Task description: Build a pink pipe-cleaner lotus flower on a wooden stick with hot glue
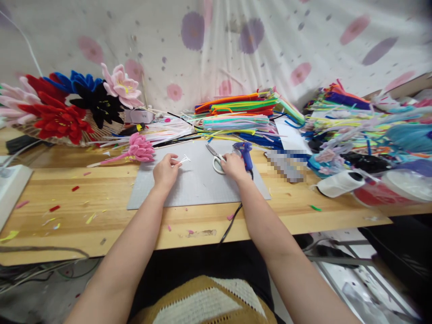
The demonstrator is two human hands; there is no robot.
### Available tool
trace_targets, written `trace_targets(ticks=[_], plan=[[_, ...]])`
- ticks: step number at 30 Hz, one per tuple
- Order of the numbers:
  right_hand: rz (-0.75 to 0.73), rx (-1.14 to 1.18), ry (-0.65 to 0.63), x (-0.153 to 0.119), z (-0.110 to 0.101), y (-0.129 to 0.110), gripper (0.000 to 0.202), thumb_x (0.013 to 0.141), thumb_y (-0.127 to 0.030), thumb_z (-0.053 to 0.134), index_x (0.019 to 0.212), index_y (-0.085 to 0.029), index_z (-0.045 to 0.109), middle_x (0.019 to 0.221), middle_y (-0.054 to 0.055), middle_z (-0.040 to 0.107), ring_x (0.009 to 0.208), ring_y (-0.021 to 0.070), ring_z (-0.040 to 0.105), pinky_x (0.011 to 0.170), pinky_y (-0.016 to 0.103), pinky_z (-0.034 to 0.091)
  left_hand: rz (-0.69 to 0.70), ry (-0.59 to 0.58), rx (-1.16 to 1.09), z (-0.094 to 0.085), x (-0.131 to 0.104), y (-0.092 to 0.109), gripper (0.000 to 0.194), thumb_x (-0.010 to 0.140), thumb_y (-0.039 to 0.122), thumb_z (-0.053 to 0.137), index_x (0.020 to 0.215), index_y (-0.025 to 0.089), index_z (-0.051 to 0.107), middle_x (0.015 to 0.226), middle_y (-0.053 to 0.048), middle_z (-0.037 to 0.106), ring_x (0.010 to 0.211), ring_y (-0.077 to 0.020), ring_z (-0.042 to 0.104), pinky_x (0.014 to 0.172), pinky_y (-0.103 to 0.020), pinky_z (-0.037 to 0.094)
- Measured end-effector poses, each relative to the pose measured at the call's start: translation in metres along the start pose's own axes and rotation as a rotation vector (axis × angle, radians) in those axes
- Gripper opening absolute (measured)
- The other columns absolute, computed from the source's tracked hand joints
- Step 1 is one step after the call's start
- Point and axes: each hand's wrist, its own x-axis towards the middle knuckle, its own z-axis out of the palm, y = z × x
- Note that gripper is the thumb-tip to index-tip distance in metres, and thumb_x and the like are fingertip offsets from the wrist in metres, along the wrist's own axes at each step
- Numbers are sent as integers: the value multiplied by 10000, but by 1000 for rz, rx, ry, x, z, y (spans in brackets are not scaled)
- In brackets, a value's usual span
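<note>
Between the fingertips of my left hand (166, 171) is a small bunch of thin white pieces (185, 159), held above the left part of a grey board (199, 189). My right hand (234, 166) is closed on a pair of scissors (218, 164) with white handles, over the board's right half. The scissor blades point up and to the left. A blue glue gun (245, 154) lies just beyond my right hand, with its black cord running to the table's front edge.
A pink fuzzy flower (140, 147) lies left of the board. Red, blue and black flowers (64, 121) stand at the back left. Bundles of coloured stems (236, 122) line the back. A white spool (340, 183) is at right, and scraps dot the wooden table (118, 189).
</note>
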Motion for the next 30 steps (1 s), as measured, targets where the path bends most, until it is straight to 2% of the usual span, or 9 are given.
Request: trace_targets(ticks=[5, 9, 11, 14, 16, 18, 24, 27, 30], plan=[[-22, -47, -24, -5, -4, -5, 404, 711, -312, 540, 1054, -109, 608, 1024, 180, 592, 954, 279, 552, 777, 335, 406, -7, 0, 23, -2, 1, 0, 213, 714, 233, 596, 926, 246, 584, 818, -17, 682, 755, -200, 604, 684, -292, 368], [64, 83, -13, -1, -6, -2, 294, 670, -275, 577, 912, -127, 653, 921, 147, 636, 897, 255, 581, 744, 314, 419, -9, -2, 69, -4, 1, 0, 214, 721, 238, 588, 935, 247, 578, 832, -18, 685, 784, -212, 605, 681, -299, 365], [106, 391, -25, 2, -9, 1, 229, 677, -279, 581, 840, -136, 653, 834, 113, 650, 836, 225, 597, 721, 304, 433, -15, -5, 91, -5, 2, -1, 216, 725, 242, 582, 942, 246, 575, 843, -18, 688, 800, -218, 606, 675, -302, 363], [116, 1097, -126, 6, -14, 1, 181, 718, -278, 561, 824, -145, 624, 785, 75, 649, 732, 163, 607, 676, 289, 464, -24, 3, 114, -4, 3, -2, 214, 731, 249, 578, 945, 243, 571, 854, -20, 689, 812, -221, 607, 681, -305, 363], [90, 1441, -223, 6, -16, -3, 167, 725, -289, 575, 819, -155, 609, 798, 62, 646, 698, 134, 600, 669, 283, 476, -32, 19, 133, -3, 4, -3, 213, 741, 253, 568, 954, 241, 566, 865, -25, 687, 825, -223, 606, 689, -308, 364], [76, 1598, -365, 3, -14, -11, 193, 732, -334, 588, 796, -153, 604, 785, 56, 639, 658, 120, 581, 649, 280, 478, -43, 34, 164, -1, 5, -3, 222, 751, 256, 557, 973, 239, 557, 881, -30, 685, 840, -228, 604, 696, -312, 364], [107, 1705, -978, -11, 4, -38, 375, 827, -459, 455, 794, -109, 582, 638, 28, 561, 554, 87, 507, 532, 215, 440, -58, 67, 309, 8, 9, -5, 243, 771, 236, 523, 1013, 248, 536, 896, -22, 681, 876, -222, 592, 733, -319, 364], [52, 1716, -1165, -14, 11, -44, 498, 833, -543, 361, 840, -94, 575, 675, 46, 568, 595, 105, 532, 574, 243, 460, -55, 106, 359, 11, 12, -9, 230, 763, 223, 525, 992, 236, 544, 883, -27, 682, 881, -224, 585, 774, -334, 357], [36, 1672, -1263, -14, 12, -45, 615, 817, -616, 272, 854, -82, 575, 687, 69, 584, 611, 131, 554, 609, 287, 471, -7, 156, 368, 12, 13, -12, 227, 746, 206, 539, 972, 218, 550, 856, -26, 684, 874, -226, 579, 816, -348, 340]])
